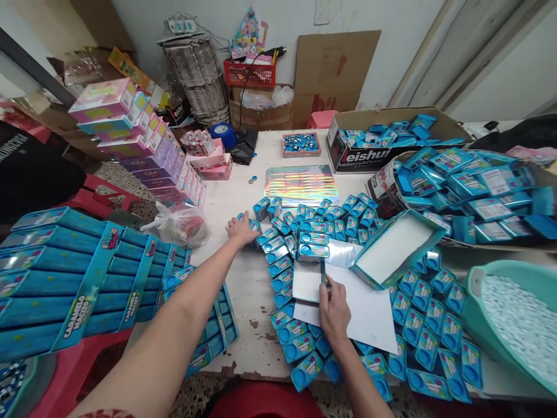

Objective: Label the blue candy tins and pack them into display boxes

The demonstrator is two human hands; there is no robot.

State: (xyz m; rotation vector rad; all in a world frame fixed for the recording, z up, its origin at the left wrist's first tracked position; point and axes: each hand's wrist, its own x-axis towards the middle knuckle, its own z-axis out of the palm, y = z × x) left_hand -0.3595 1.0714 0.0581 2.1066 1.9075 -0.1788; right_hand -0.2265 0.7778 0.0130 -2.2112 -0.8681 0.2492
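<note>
My left hand (242,230) reaches across the table with its fingers closed round a small blue tin, largely covered by the hand. Just beyond it two more blue tins (268,207) stand side by side. My right hand (335,305) grips the near right edge of an open display box (307,283) with a white inside. A few blue tins (314,239) are lined up at the far end of this box. Under it lies a white sheet (365,316). Many blue tins with printed labels (415,325) crowd the table around the box.
An open blue box (398,247) tilts on the tins at right. Cartons of blue packs (474,180) and a green basin of white tablets (517,325) stand farther right. Stacked blue display boxes (87,284) and pink boxes (143,139) rise at left. A shiny sheet (300,184) lies behind.
</note>
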